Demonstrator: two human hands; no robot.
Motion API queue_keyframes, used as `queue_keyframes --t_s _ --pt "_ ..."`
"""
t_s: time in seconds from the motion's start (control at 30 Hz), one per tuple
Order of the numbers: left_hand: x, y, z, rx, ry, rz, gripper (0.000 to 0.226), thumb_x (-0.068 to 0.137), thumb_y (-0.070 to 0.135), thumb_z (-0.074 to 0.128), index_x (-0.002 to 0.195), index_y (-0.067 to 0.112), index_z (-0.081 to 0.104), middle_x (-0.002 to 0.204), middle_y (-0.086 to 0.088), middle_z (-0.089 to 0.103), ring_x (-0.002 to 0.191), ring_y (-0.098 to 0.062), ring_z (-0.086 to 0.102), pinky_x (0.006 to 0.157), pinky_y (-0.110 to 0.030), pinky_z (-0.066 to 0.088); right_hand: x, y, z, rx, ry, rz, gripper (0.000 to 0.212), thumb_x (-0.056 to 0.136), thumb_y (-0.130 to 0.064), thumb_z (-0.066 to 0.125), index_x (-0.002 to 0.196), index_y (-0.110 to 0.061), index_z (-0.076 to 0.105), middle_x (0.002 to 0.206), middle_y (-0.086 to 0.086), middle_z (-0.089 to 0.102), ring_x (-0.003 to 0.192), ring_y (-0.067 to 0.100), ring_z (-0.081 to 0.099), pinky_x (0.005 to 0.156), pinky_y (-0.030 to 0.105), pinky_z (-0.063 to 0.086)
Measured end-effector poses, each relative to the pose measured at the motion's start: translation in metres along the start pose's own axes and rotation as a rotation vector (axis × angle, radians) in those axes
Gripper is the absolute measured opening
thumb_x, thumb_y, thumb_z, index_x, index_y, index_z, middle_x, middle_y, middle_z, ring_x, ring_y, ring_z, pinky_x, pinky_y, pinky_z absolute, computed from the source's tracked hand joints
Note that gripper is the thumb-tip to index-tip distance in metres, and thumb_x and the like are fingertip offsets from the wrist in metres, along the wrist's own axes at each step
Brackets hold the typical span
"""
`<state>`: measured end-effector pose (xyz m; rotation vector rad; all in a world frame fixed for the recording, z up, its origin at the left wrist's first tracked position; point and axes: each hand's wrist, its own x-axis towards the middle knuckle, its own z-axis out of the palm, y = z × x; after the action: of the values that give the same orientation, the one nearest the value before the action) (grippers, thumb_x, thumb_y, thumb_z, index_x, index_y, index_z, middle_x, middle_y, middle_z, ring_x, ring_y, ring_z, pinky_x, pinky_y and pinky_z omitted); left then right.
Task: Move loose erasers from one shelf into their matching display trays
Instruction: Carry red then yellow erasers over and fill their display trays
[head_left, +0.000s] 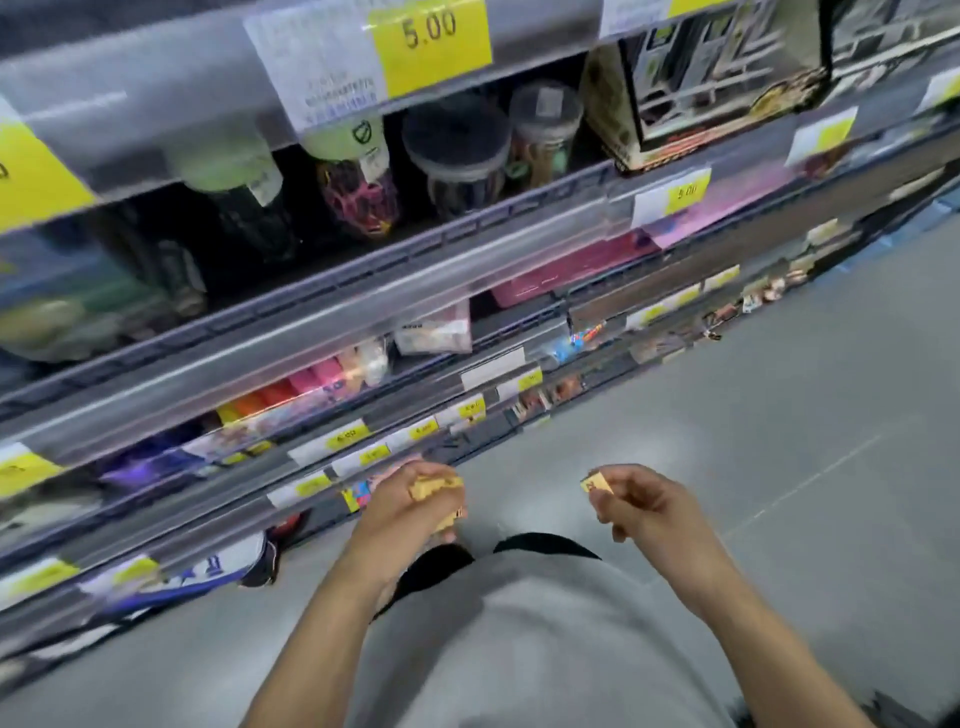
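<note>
My left hand (410, 501) is closed around a small bunch of yellow erasers (434, 488), held just in front of the lower shelf edge. Out to the right, over the grey floor, my right hand (636, 499) pinches a single yellow eraser (597, 483) between thumb and fingers. A row of coloured erasers (306, 384) in yellow, orange, red and pink lies on a shelf above and to the left of my hands, behind a clear front rail. The whole picture is blurred by motion.
Store shelving (363, 291) runs diagonally from lower left to upper right, with yellow price tags (431, 47) on the rails. Jars and boxes stand on the upper shelves. Grey floor (779, 415) opens to the right. My grey shirt fills the bottom.
</note>
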<state>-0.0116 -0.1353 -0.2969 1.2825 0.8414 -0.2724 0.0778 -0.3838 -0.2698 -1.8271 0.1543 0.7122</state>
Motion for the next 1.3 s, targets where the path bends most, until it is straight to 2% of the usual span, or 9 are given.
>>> queue_keyframes --t_s 0.2,0.37,0.6,0.77,0.83,0.93,1.03,1.13,1.3 --pt "-0.037 -0.071 0.005 -0.097 0.171 -0.101 0.017 0.094 0.002 0.071 0.109 0.011 0.068 0.077 0.002 0.077 0.072 -0.013 0.073 0.059 -0.023 0.056 0.006 0.051 -0.020 -0.196 -0.155 0.082 0.009 0.090 -0.012 0.070 0.092 -0.020 0.074 0.071 -0.008 0.066 0.061 0.010 0.057 0.057 0.021 0.049" --pt "-0.094 -0.111 0.009 -0.229 0.379 -0.146 0.021 0.092 0.003 0.073 0.112 0.008 0.068 0.080 -0.004 0.077 0.076 -0.019 0.074 0.059 -0.024 0.057 0.011 0.056 -0.006 -0.352 -0.334 0.037 0.007 0.090 -0.019 0.072 0.094 -0.024 0.073 0.077 -0.011 0.069 0.057 -0.004 0.057 0.051 0.008 0.041" --pt "-0.182 -0.161 -0.012 -0.481 0.657 -0.132 0.022 0.093 0.008 0.074 0.114 0.010 0.067 0.081 -0.001 0.076 0.081 -0.020 0.077 0.063 -0.026 0.059 -0.013 0.016 0.091 -0.470 -0.679 -0.140 0.009 0.091 -0.020 0.070 0.097 -0.026 0.071 0.089 -0.002 0.071 0.061 0.001 0.057 0.065 0.022 0.049" --pt "-0.233 -0.197 -0.041 -0.640 0.834 -0.076 0.031 0.086 0.013 0.081 0.114 0.008 0.067 0.083 -0.006 0.077 0.076 -0.017 0.075 0.059 -0.019 0.057 -0.057 -0.008 0.182 -0.503 -0.930 -0.271 0.013 0.091 -0.016 0.069 0.101 -0.025 0.071 0.082 -0.013 0.072 0.067 -0.001 0.061 0.059 0.014 0.047" --pt "-0.252 -0.213 -0.057 -0.691 0.881 -0.061 0.034 0.084 0.012 0.080 0.114 0.007 0.067 0.081 -0.004 0.077 0.076 -0.016 0.076 0.058 -0.019 0.056 -0.078 -0.010 0.217 -0.514 -0.993 -0.311 0.012 0.091 -0.014 0.069 0.100 -0.021 0.071 0.080 -0.012 0.070 0.067 0.001 0.060 0.059 0.015 0.046" --pt "-0.277 -0.240 -0.086 -0.735 0.938 -0.065 0.021 0.094 0.007 0.072 0.115 0.008 0.067 0.086 -0.004 0.076 0.077 -0.017 0.078 0.059 -0.023 0.058 -0.108 -0.004 0.265 -0.568 -1.050 -0.340 0.012 0.090 -0.015 0.070 0.100 -0.022 0.071 0.084 -0.009 0.071 0.068 0.002 0.061 0.060 0.016 0.047" --pt "-0.304 -0.263 -0.121 -0.759 0.969 -0.063 0.020 0.095 0.008 0.070 0.114 0.010 0.067 0.089 -0.003 0.076 0.082 -0.019 0.078 0.064 -0.027 0.057 -0.138 0.007 0.307 -0.596 -1.078 -0.317 0.013 0.090 -0.013 0.070 0.102 -0.020 0.071 0.084 -0.008 0.071 0.065 0.000 0.060 0.057 0.017 0.048" --pt "-0.327 -0.280 -0.159 -0.783 0.991 -0.038 0.019 0.095 0.007 0.071 0.113 0.009 0.067 0.091 -0.006 0.076 0.085 -0.020 0.077 0.062 -0.024 0.058 -0.164 0.019 0.343 -0.618 -1.087 -0.296 0.014 0.091 -0.009 0.069 0.101 -0.018 0.071 0.083 -0.006 0.071 0.064 0.005 0.059 0.058 0.021 0.047" --pt "-0.353 -0.289 -0.230 -0.789 1.001 0.025 0.018 0.096 0.005 0.069 0.113 0.007 0.066 0.085 -0.001 0.075 0.081 -0.017 0.075 0.062 -0.024 0.057 -0.183 0.032 0.390 -0.665 -1.076 -0.291 0.012 0.091 -0.007 0.068 0.098 -0.015 0.072 0.071 -0.010 0.069 0.058 0.005 0.055 0.055 0.018 0.046"
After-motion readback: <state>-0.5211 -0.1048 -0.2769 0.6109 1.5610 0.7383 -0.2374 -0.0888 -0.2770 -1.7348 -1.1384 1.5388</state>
